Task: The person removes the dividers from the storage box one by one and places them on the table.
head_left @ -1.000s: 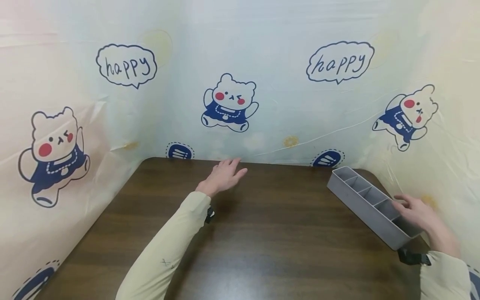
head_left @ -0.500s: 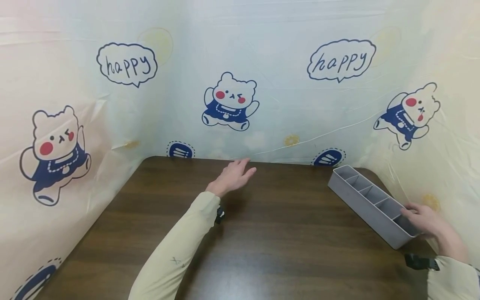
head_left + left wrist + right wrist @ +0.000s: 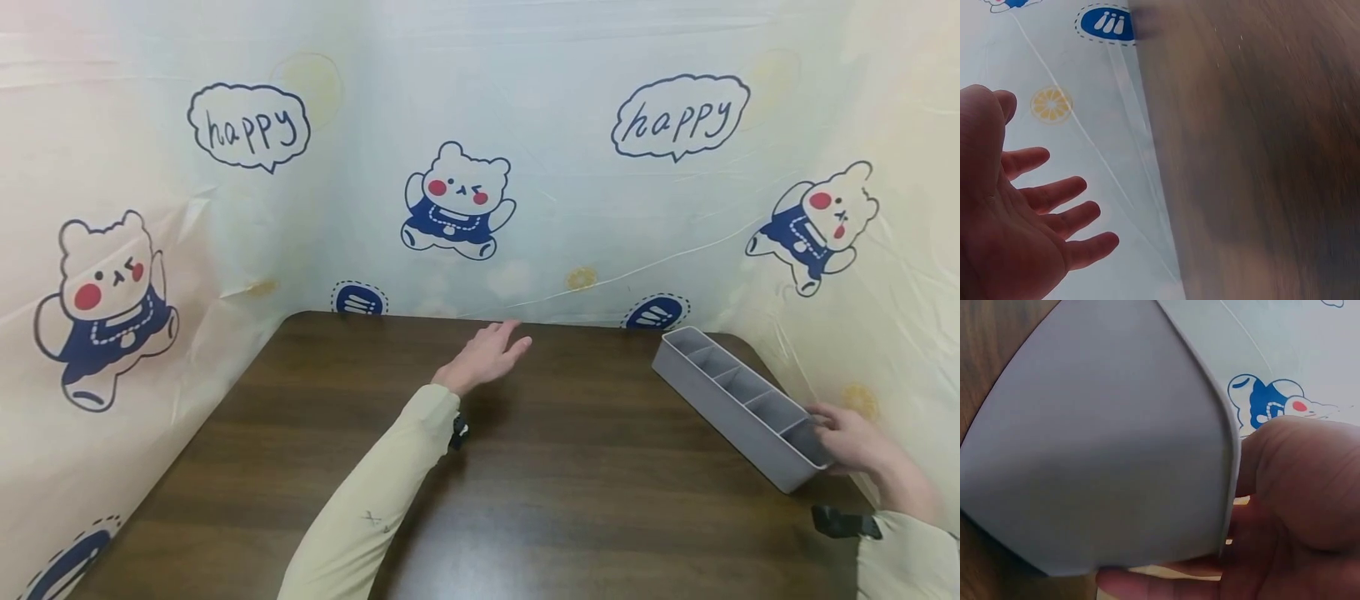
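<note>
A long grey divided storage box (image 3: pixel 738 412) lies diagonally at the right side of the brown table (image 3: pixel 570 467), with a row of compartments facing up. My right hand (image 3: pixel 855 437) grips its near right end. In the right wrist view, the grey box wall (image 3: pixel 1104 437) fills much of the frame; my right thumb (image 3: pixel 1297 469) is at the rim and a fingertip (image 3: pixel 1122 581) shows at its lower edge. My left hand (image 3: pixel 483 358) is over the far middle of the table, fingers extended and holding nothing. In the left wrist view, the left hand (image 3: pixel 1016 219) shows its spread fingers.
A pale printed curtain (image 3: pixel 555 208) with bears and "happy" bubbles rises behind the table and along both sides. The table's far edge runs close to the left fingertips. Dark wrist straps (image 3: pixel 847 522) sit at the pale sleeves.
My left hand has moved right across the back of the table. The right hand has shifted right and down to the box's near end, and the box has moved slightly.
</note>
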The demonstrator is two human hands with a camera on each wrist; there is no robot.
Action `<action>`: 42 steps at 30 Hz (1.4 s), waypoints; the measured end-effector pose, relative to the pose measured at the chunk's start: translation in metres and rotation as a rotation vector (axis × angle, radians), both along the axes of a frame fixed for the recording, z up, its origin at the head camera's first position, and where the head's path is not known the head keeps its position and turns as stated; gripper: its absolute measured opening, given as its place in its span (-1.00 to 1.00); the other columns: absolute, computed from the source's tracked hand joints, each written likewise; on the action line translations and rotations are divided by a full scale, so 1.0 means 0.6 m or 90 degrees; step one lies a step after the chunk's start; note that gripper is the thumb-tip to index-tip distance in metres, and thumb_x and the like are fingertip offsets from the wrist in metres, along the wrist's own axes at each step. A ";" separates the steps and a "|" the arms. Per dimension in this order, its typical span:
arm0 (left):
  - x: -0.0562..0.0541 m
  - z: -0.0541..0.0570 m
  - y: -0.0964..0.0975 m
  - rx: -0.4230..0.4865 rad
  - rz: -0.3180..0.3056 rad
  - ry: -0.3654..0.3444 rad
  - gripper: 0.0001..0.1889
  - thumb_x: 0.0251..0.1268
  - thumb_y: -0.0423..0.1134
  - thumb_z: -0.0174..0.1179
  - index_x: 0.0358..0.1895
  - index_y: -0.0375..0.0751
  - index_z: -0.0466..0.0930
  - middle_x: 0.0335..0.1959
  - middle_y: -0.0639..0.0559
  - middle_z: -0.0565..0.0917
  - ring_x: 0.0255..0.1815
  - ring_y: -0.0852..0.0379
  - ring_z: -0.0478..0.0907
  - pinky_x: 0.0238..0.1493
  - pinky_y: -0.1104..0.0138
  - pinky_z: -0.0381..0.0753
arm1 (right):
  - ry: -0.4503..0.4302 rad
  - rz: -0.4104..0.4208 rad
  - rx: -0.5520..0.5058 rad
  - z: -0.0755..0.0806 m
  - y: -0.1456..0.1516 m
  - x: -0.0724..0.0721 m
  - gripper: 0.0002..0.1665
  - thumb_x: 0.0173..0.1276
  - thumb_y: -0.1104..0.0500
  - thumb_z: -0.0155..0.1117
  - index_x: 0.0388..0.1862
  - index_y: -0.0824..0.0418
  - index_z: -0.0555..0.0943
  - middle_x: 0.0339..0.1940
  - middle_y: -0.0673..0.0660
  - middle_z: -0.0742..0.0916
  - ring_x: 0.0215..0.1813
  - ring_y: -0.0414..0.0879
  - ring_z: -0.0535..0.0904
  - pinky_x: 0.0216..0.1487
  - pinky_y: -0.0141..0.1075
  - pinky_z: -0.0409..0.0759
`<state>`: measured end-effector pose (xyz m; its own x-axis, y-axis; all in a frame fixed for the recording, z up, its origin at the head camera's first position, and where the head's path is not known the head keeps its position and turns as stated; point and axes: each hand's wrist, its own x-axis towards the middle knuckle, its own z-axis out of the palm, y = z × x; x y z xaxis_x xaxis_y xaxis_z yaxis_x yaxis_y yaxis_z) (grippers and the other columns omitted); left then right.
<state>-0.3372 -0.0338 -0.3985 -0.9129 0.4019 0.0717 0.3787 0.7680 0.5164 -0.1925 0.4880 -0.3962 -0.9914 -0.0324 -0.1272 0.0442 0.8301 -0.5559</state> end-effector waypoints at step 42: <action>0.027 -0.033 0.134 0.085 -0.052 -0.038 -0.32 0.50 0.28 -0.28 0.52 -0.01 0.13 0.50 0.00 0.30 0.52 0.05 0.23 0.46 0.13 0.26 | 0.122 -0.008 0.121 -0.011 0.000 -0.018 -0.60 0.44 0.29 0.06 0.17 0.48 0.51 -0.07 0.52 0.69 -0.27 -0.19 0.54 -0.39 -0.36 0.38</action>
<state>-0.3210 0.0466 -0.4181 -0.8819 0.4654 0.0754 0.4022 0.6592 0.6354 -0.2035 0.4878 -0.4026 -0.9981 -0.0127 0.0610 -0.0355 0.9206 -0.3889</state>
